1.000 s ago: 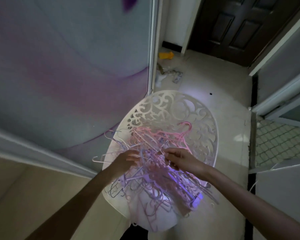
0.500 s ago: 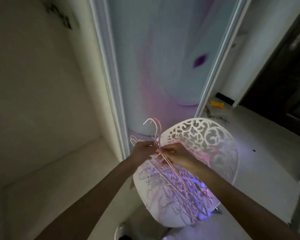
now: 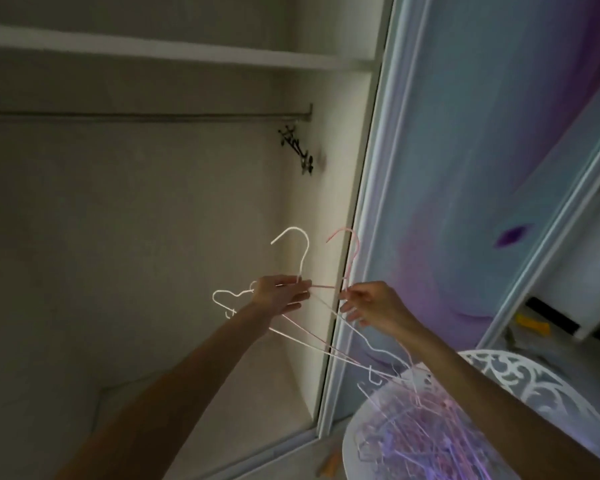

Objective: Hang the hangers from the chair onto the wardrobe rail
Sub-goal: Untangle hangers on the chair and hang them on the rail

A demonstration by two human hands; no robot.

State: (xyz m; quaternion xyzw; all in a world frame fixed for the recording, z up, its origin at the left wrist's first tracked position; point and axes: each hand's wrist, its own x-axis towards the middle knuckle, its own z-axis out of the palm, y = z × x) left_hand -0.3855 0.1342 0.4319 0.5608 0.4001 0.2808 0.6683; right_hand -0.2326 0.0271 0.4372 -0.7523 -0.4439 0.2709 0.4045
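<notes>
Head view: wardrobe interior [image 3: 125, 237] seen open at left, bounded on the right by a sliding door [image 3: 465, 168]; a dark rail [image 3: 146, 115] spans the upper part beneath a shelf [image 3: 174, 51], with bare room below it. White hanger [image 3: 300, 251], thin wire, hook up, is pinched at its neck by the left hand [image 3: 279, 296]. Pink hanger [image 3: 352, 251], just right of it, is pinched by the right hand [image 3: 371, 304]. More hangers [image 3: 426, 441] are heaped on a white chair [image 3: 534, 382] at near right.
</notes>
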